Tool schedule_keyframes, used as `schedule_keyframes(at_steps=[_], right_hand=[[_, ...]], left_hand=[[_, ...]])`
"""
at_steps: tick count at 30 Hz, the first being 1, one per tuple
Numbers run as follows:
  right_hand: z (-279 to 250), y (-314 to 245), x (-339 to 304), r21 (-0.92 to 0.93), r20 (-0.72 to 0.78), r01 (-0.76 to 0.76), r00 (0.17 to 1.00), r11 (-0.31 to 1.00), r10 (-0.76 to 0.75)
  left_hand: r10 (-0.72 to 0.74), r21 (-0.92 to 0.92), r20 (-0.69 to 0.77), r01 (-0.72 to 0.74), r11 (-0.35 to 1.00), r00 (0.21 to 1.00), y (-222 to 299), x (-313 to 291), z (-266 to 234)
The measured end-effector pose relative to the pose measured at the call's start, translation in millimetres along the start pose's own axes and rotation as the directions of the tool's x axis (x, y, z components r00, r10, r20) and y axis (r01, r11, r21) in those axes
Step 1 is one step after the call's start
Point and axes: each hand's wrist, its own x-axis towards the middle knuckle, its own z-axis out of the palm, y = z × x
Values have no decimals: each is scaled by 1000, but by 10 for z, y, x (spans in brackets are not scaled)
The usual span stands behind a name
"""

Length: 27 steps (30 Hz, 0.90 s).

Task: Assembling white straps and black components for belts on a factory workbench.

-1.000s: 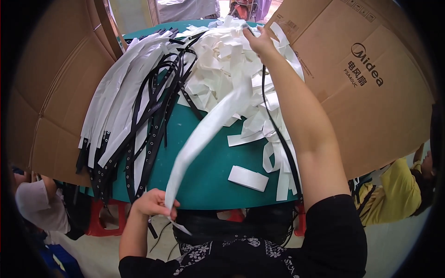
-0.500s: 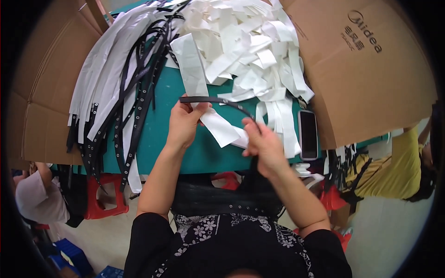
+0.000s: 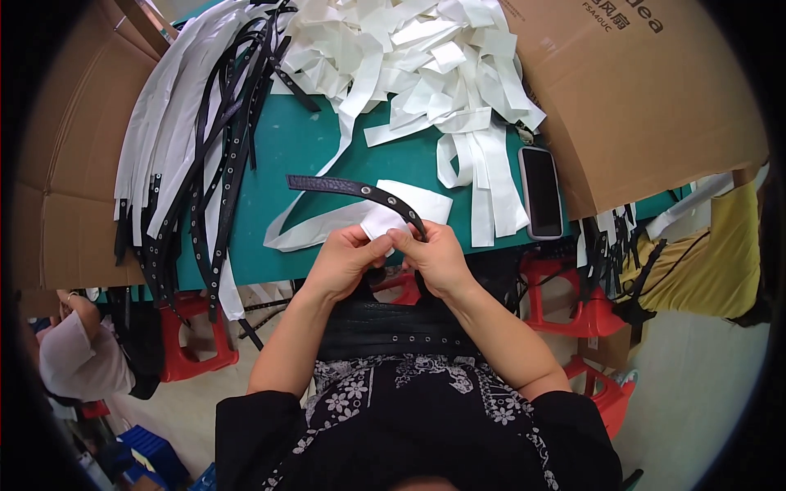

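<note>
My left hand [image 3: 348,260] and my right hand [image 3: 436,256] meet near the table's front edge, fingers pinched together. Between them they grip a white paper-like strip [image 3: 383,221], which is bent and loops out across the table on the left. A black belt [image 3: 360,189] with metal eyelets curves over the strip, its square end pointing left. It passes into my right hand, where the rest of it is hidden. More black belts [image 3: 233,164], several partly covered by long white sleeves [image 3: 168,98], lie at the left and hang over the edge.
Loose white strips [image 3: 442,57] are heaped at the back of the green table [image 3: 282,135]. A phone [image 3: 540,192] lies at the right, beside a large cardboard box [image 3: 647,131]. Another cardboard box [image 3: 82,164] stands left. Red stools [image 3: 192,340] and other people are around the table.
Both hands have come together; the right moved left and the left moved right and nearer. The white strip is now folded between them, and the belt's free end has left my left hand.
</note>
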Motion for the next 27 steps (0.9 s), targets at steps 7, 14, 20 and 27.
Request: schedule_keyframes(at_steps=[7, 14, 20, 27], right_hand=[[-73, -4, -95, -7, 96, -42, 994, 999, 42], [-252, 50, -452, -231, 178, 282, 953, 931, -245], [-298, 335, -683, -379, 286, 474, 877, 794, -387], [-290, 425, -622, -432, 205, 314, 947, 846, -247]], left_hand=[[144, -64, -112, -152, 986, 983, -87, 39, -67], [100, -371, -262, -195, 908, 960, 89, 116, -310], [13, -513, -361, -210, 832, 932, 137, 149, -365], [2, -493, -403, -219, 842, 915, 158, 109, -366]])
